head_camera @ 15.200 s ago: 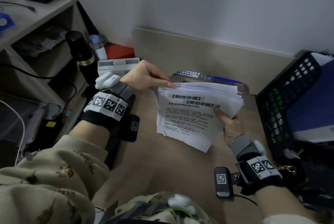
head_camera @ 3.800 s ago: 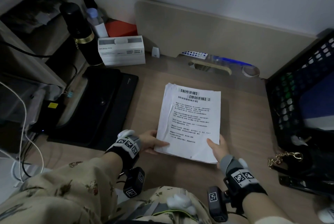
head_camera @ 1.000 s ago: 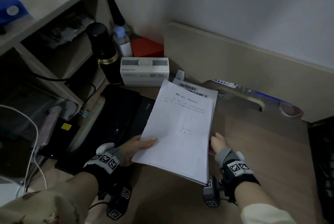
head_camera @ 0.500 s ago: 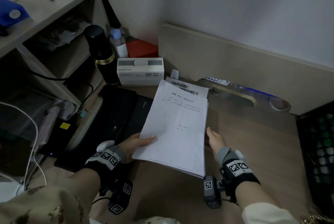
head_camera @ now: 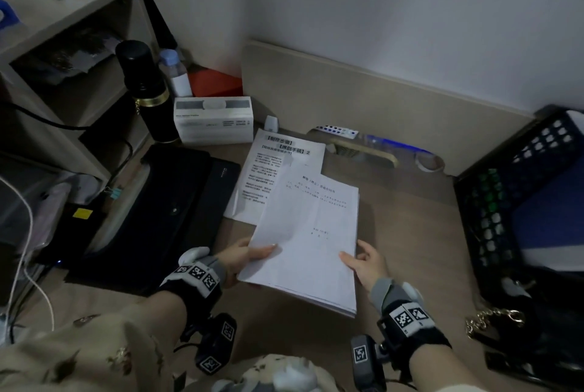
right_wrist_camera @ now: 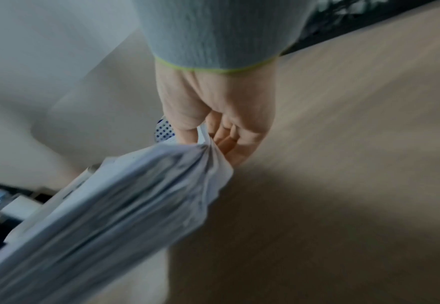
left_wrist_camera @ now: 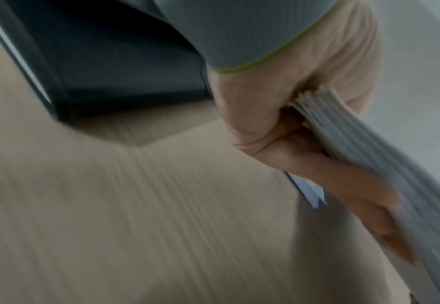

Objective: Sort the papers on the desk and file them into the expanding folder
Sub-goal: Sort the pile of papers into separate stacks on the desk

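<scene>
Dim light falls on a pale wooden desk [head_camera: 407, 233] against a white wall. Both hands hold a stack of papers [head_camera: 311, 240] lifted over the desk's near middle: the left hand [head_camera: 240, 260] pinches its near-left edge, thumb on top, and the right hand [head_camera: 366, 263] pinches the near-right corner. Loose, floppy sheets probably sag and slide apart, so gripping opposite edges suits them. One printed sheet [head_camera: 268, 170] lies farther back. Left of it lies the black expanding folder [head_camera: 164, 205], its pockets hidden; both wrist views are blurred.
</scene>
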`<state>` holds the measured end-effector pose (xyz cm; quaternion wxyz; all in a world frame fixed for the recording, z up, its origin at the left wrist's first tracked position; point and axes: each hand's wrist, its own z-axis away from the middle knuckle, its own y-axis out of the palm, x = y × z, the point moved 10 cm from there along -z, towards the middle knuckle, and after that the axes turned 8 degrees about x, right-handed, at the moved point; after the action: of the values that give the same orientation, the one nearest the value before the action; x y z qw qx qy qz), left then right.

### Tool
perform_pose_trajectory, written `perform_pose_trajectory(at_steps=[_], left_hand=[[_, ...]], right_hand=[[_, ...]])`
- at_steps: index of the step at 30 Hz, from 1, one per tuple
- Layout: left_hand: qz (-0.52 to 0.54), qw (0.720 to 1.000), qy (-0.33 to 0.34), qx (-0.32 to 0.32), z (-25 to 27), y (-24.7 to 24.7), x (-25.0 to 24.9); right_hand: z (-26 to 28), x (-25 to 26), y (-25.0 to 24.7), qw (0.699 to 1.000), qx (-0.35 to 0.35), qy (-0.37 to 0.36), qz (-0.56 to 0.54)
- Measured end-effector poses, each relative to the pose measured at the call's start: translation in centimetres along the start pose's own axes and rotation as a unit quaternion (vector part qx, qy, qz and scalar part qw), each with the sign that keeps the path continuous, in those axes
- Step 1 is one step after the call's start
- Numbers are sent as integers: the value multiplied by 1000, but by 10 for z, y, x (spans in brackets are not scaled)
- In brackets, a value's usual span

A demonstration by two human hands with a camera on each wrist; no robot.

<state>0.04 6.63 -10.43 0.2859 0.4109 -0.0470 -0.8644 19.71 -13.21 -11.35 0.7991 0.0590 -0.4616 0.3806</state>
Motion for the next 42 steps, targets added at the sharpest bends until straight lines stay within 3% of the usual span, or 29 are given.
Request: perform_pose_trajectory(at_steps=[9,15,25,30,35,42], left_hand=[[-35,999,-17,38,-6,33,22],[-62,996,-61,-17,-8,20,35],[-77,993,-88,-19,-9,21,43],[-102,991,-89,-21,-12,19,46],[-96,989,-103,-34,-15,14,50],[-110,987,-110,-30,-15,16,53]], right_hand=[[21,-32,-28,999,-38,8,5],[28,-54,-32,997,-48,42,-41],[40,-69,-74,987,-132,75,-42],[39,-75,-74,986,-114,91,-75],[49,-89,-47,973,-16,187,-131],[45,-86,-53,978,-29,162,-128]])
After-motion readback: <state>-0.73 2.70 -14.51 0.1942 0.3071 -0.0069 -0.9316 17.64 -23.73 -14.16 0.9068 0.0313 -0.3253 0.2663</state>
